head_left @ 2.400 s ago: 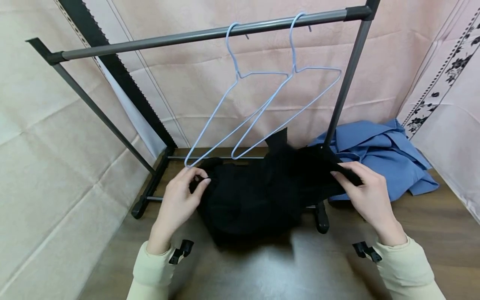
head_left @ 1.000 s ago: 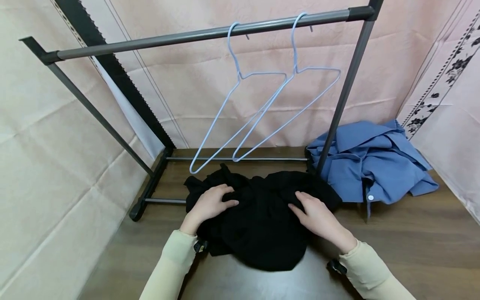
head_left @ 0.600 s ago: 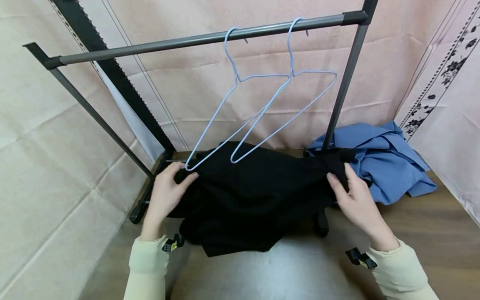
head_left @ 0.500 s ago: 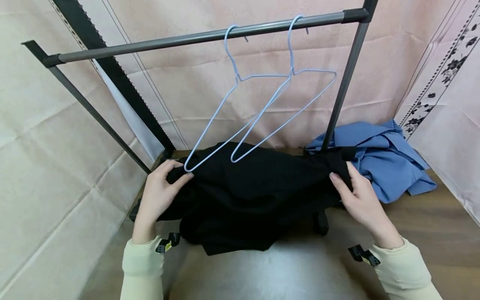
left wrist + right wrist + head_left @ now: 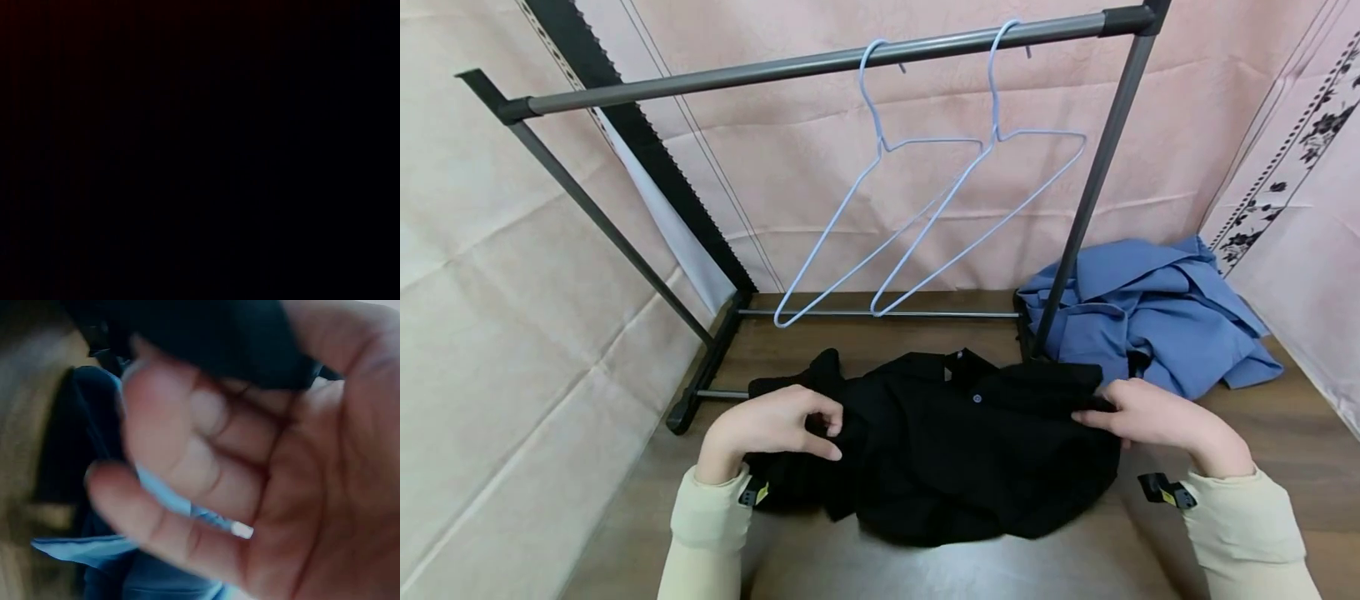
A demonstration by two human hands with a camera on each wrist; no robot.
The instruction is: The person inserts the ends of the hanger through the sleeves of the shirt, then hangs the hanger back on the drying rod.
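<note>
A black collared shirt (image 5: 970, 458) with small buttons lies bunched near the floor in the head view, its lower edge blurred. My right hand (image 5: 1172, 421) pinches the shirt's right end between thumb and fingers. In the right wrist view, dark cloth (image 5: 219, 337) passes between the thumb and the curled fingers (image 5: 165, 412). My left hand (image 5: 775, 429) is over the shirt's left part, fingers bent and thumb apart from them. Black cloth shows in that gap, but I cannot tell whether the hand grips it. The left wrist view is almost wholly dark.
Two light-blue hangers (image 5: 827, 229) hang from the rack's grey bar (image 5: 737, 77), their lower corners behind the shirt. A blue garment (image 5: 1157, 308) lies heaped beside the rack's right post (image 5: 1093, 183). Pale cloth walls (image 5: 535, 333) stand at the sides and back.
The shirt has come nearer to me, away from the hangers, and its buttons and collar now show. My left hand has moved right and nearer; my right hand has moved right and lower.
</note>
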